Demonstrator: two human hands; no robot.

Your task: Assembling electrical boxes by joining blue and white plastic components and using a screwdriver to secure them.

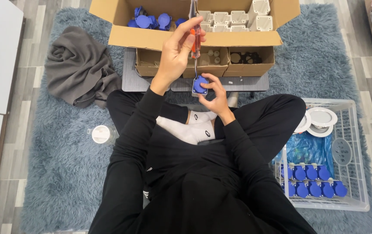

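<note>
Socket point(200, 85) with blue lid — half hidden — gripped by right hand point(214, 96); left hand point(175, 52) clasps orange-handled screwdriver point(195, 41).

The person sat cross-legged, both arms in long black sleeves reaching forward over the lap. The left hand point(175, 54) was raised higher, wrist bent back, fingers and thumb pinched closed around a slender upright handle. The right hand point(214, 96) sat lower and just beside it, palm turned inward, fingers curled shut around a small piece held above the ankles.
</note>
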